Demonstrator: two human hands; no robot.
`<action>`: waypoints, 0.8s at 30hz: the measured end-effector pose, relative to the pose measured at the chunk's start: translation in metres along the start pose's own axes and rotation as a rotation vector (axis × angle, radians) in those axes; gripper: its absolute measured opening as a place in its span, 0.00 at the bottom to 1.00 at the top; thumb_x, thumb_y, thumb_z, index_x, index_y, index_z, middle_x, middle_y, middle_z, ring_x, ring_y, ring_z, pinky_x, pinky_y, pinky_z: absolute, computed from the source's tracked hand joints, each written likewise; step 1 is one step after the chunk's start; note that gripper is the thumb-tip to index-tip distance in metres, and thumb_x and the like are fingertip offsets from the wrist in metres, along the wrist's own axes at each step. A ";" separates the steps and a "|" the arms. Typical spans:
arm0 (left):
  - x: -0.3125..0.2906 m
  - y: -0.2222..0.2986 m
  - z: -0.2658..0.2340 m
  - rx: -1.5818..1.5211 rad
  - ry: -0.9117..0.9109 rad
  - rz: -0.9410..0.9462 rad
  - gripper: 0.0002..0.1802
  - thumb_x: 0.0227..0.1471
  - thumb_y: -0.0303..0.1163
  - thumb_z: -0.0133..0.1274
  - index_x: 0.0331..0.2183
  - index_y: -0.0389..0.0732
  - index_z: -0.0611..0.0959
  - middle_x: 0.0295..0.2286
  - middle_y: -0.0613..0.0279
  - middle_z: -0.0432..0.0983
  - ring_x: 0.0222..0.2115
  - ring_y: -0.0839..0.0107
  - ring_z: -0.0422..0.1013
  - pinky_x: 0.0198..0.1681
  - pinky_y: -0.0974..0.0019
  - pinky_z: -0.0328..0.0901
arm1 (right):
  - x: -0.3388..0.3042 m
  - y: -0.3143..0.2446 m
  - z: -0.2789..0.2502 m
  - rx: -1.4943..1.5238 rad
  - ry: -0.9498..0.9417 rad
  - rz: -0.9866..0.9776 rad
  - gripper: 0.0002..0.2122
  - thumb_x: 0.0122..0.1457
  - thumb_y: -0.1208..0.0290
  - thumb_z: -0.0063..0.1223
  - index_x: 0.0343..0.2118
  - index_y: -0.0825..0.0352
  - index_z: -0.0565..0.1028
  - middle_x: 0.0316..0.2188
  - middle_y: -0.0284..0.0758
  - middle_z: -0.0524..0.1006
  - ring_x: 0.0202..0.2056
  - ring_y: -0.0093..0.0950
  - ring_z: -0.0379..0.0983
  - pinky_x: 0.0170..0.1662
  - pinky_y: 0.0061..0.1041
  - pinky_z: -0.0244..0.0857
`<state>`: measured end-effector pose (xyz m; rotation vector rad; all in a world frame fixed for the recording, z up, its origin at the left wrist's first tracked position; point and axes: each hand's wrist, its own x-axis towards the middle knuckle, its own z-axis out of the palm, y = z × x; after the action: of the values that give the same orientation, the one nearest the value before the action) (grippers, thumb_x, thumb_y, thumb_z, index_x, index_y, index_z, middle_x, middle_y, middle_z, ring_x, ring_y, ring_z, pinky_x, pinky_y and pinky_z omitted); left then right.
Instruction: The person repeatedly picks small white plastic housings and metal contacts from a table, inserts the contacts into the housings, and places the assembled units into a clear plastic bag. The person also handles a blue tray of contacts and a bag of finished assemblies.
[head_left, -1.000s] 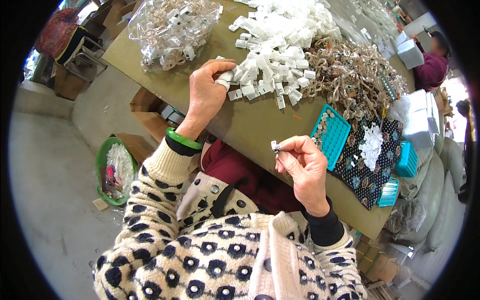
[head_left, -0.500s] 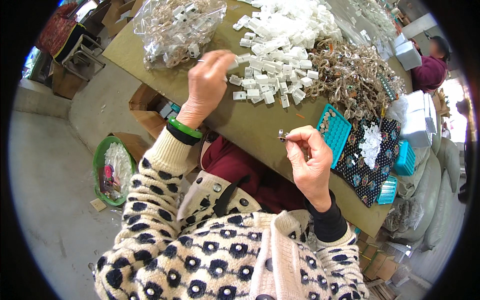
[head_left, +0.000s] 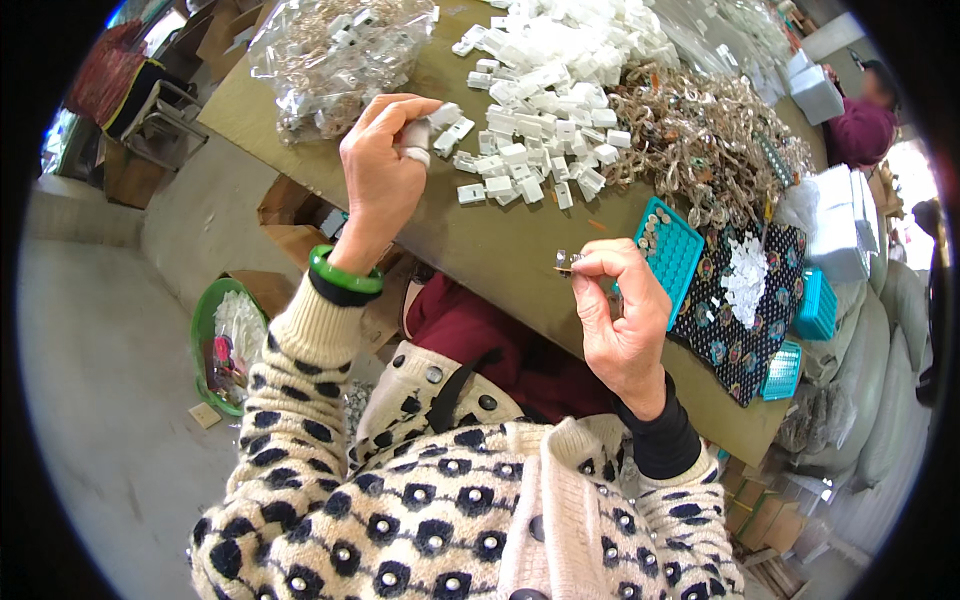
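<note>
My left hand [head_left: 385, 160], a green bangle at its wrist, is closed at the near left edge of a heap of white plastic housings [head_left: 545, 130]. A small white housing [head_left: 444, 116], slightly blurred, shows at its fingertips. White material also wraps or lies against its thumb; I cannot tell which. Above the table's front edge, my right hand [head_left: 625, 310] pinches a small shiny metal part with a dark base [head_left: 565, 263] between thumb and forefinger. Just beyond that hand lies a turquoise tray [head_left: 672, 262] with several small round pieces in its far left cells.
A clear bag of wired parts [head_left: 335, 70] sits at the far left of the table. Tangled clear cords [head_left: 700, 140] are heaped right of the housings. Small white pieces [head_left: 745, 280] lie on a patterned cloth [head_left: 715, 355]. A green basket [head_left: 203, 345] stands on the floor. Another person [head_left: 865, 125] sits far right.
My left hand has drawn back slightly left and turned, with a white housing now showing at its fingertips. My right hand stays nearly in place, still pinching the small metal part.
</note>
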<state>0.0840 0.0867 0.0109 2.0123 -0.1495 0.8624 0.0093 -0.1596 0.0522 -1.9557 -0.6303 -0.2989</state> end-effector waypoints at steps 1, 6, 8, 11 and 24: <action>-0.006 0.013 0.002 -0.128 -0.051 -0.097 0.14 0.50 0.11 0.49 0.37 0.34 0.83 0.34 0.63 0.78 0.30 0.75 0.74 0.33 0.74 0.69 | 0.002 -0.001 -0.001 -0.025 0.000 -0.057 0.07 0.54 0.85 0.54 0.34 0.69 0.71 0.33 0.39 0.75 0.33 0.33 0.73 0.37 0.27 0.67; -0.035 0.070 0.015 -0.759 -0.477 -0.425 0.17 0.50 0.10 0.49 0.43 0.31 0.79 0.38 0.61 0.76 0.35 0.77 0.72 0.34 0.74 0.71 | 0.009 0.004 -0.011 -0.176 -0.036 -0.338 0.07 0.56 0.83 0.53 0.35 0.68 0.69 0.42 0.44 0.77 0.42 0.42 0.71 0.47 0.34 0.65; -0.039 0.080 0.019 -0.934 -0.525 -0.564 0.18 0.50 0.15 0.53 0.45 0.31 0.78 0.39 0.58 0.76 0.37 0.75 0.73 0.37 0.70 0.73 | 0.006 0.007 -0.014 -0.222 -0.068 -0.285 0.07 0.55 0.84 0.53 0.35 0.68 0.69 0.42 0.43 0.77 0.43 0.41 0.72 0.48 0.34 0.65; -0.041 0.088 0.026 -1.103 -0.516 -0.696 0.22 0.50 0.21 0.57 0.49 0.32 0.76 0.42 0.55 0.76 0.39 0.72 0.74 0.42 0.67 0.73 | -0.002 0.011 -0.018 -0.139 0.003 -0.189 0.07 0.56 0.84 0.53 0.35 0.68 0.69 0.42 0.42 0.77 0.44 0.41 0.72 0.49 0.33 0.65; -0.065 0.097 0.059 -0.973 -0.508 -0.750 0.17 0.53 0.23 0.57 0.46 0.32 0.80 0.40 0.55 0.79 0.38 0.72 0.76 0.38 0.69 0.73 | -0.022 0.023 -0.016 0.319 0.166 0.191 0.03 0.61 0.82 0.50 0.37 0.71 0.70 0.40 0.39 0.76 0.33 0.23 0.74 0.40 0.21 0.69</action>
<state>0.0250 -0.0299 0.0178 1.1438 -0.0621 -0.2185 0.0043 -0.1887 0.0323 -1.6500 -0.3560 -0.2234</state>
